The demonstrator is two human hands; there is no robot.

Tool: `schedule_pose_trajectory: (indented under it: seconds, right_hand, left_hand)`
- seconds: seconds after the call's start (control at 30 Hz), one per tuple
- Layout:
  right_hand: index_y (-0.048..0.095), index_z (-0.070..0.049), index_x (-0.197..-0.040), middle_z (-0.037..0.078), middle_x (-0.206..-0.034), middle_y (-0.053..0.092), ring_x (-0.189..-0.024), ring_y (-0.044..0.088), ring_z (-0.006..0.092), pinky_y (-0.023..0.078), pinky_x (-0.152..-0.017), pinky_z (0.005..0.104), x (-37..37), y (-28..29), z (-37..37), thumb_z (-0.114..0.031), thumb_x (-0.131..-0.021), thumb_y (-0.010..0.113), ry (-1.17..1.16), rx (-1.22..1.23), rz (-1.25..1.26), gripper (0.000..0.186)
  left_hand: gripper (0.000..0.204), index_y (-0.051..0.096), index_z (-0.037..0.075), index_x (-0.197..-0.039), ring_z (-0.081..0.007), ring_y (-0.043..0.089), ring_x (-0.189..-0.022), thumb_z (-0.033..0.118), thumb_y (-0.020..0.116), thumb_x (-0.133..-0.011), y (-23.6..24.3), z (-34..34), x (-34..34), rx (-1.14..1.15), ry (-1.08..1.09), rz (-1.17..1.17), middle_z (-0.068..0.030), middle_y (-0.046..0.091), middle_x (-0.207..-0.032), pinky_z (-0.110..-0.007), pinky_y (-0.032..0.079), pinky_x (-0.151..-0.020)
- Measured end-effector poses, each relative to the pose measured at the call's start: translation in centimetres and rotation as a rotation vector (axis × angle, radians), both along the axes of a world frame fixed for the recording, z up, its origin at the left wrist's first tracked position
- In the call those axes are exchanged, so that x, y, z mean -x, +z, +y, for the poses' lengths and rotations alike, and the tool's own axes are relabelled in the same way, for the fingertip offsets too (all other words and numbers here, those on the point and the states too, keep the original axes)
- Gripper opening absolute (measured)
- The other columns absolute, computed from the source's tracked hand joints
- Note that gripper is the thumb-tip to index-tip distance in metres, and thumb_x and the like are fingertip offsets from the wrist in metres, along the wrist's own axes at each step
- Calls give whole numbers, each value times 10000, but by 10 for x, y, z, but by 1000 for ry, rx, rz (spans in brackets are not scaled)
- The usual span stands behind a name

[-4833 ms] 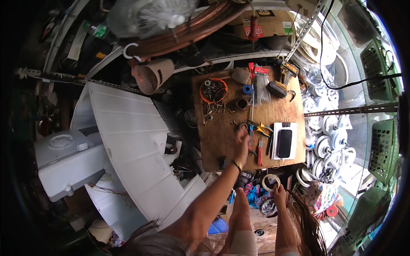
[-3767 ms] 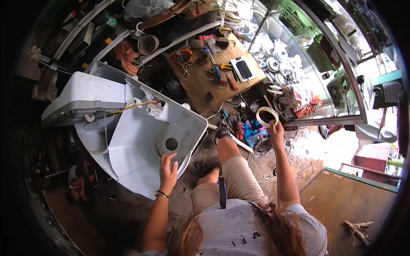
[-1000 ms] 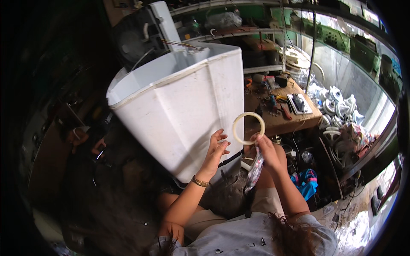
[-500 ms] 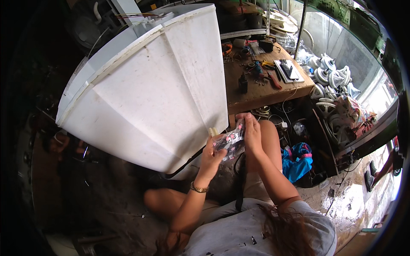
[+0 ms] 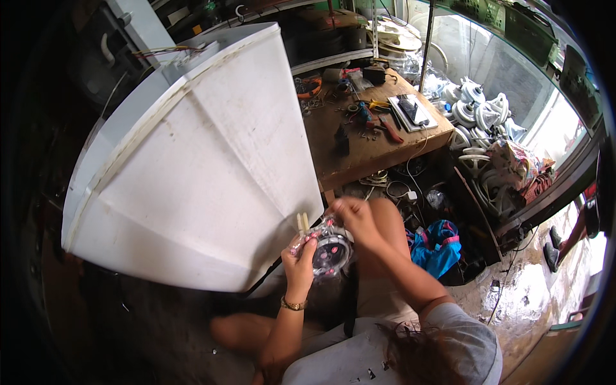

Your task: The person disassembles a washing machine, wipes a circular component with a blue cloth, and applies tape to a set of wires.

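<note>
My left hand (image 5: 300, 262) is closed on a clear plastic bag (image 5: 329, 254) and holds it upright above my lap. Through the crinkled plastic shows a round dark part with a pale rim and small pink-red bits. At the bag's upper edge is my right hand (image 5: 354, 219), fingers curled and somewhat blurred; whatever they pinch is too small to make out. Close to the left hand stands a large white appliance casing (image 5: 199, 167), with pale prongs (image 5: 302, 222) at its lower right corner.
A wooden bench (image 5: 359, 157) ahead bears red-handled pliers (image 5: 391, 132), other tools and a phone (image 5: 412, 110). White plastic wheels (image 5: 475, 106) are heaped at the right. Blue cloth (image 5: 437, 247) lies by my right knee. A person's foot (image 5: 552, 255) shows far right.
The bag has turned so the round part inside faces up. My right hand has moved from the bag's right side to its upper edge. The whole view has shifted slightly.
</note>
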State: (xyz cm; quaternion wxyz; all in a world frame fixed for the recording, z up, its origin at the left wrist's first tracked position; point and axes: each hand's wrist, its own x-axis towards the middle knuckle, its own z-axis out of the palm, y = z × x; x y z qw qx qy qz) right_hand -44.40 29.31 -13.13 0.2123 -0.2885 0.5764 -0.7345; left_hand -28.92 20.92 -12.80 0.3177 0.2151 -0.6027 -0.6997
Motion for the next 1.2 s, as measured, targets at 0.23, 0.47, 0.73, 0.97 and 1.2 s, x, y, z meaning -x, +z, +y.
schedule_pose_trajectory:
  seconds: [0.23, 0.47, 0.73, 0.97, 1.2]
  right_hand:
    - [679, -37, -930, 158, -839, 669, -764, 648, 315, 484, -686, 390, 254, -45, 4, -180, -864, 614, -866, -297, 641, 170]
    - [687, -57, -885, 161, -898, 650, -843, 619, 355, 479, -725, 424, 329, -80, -9, -238, -852, 601, -851, -603, 595, 204]
    - [640, -84, -1030, 123, -1052, 648, -958, 622, 338, 502, -798, 464, 392, -92, -42, -262, -830, 642, -773, -1232, 632, 267]
    - [661, -49, -969, 224, -1032, 639, -978, 632, 365, 510, -827, 458, 397, -72, -11, -231, -795, 620, -800, -1203, 611, 255]
    - [634, -74, -1008, 170, -874, 668, -812, 649, 345, 500, -704, 427, 247, 33, 58, -293, -846, 614, -221, -994, 766, 273]
  left_hand:
    - [219, 662, -63, -1018, -107, 593, -884, 103, 559, -919, -31, -7, 22, -221, 24, -55, -69, 672, -971, -258, 461, -825]
    - [203, 656, -47, -1012, -83, 570, -841, 92, 527, -941, -43, -12, 33, -146, -10, -230, -41, 652, -958, -252, 468, -769]
    - [133, 650, -8, -969, -74, 566, -810, 99, 591, -917, -61, -18, 56, -245, -7, -204, -25, 651, -916, -241, 467, -751]
    - [137, 647, -24, -943, -88, 581, -801, 100, 598, -909, -58, -17, 82, -71, -9, -218, -26, 663, -873, -251, 474, -729]
    - [122, 620, -35, -900, -101, 602, -771, 86, 601, -897, -52, -11, 73, 152, 39, -166, -66, 667, -812, -255, 476, -731]
